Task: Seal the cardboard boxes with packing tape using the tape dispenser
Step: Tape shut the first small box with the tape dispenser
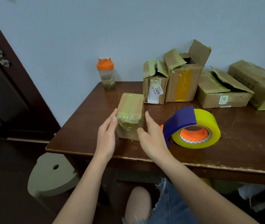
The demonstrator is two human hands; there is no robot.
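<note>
A small taped box (131, 116) is standing on the brown counter (241, 143), near its front left part. The left hand (106, 135) is sitting just beside the box's left side, with its fingers (113, 118) straight and wide, and the fingertips are touching the box edge or almost touching it. The right hand (152, 138) is waiting just beside the box's right side, fingers loose and wide, holding nothing; the thumb looks like it is touching the front of the box.

The tape dispenser (193, 128), blue with a big yellow tape roll and an orange middle, is lying on the counter just to the right of the right hand.

At the back of the counter, four bigger boxes (183, 81) are sitting in a row with their flaps open. An orange-lidded bottle (106, 74) is standing at the back left corner. A pale stool (51, 175) is sitting on the floor under the counter's left edge.
</note>
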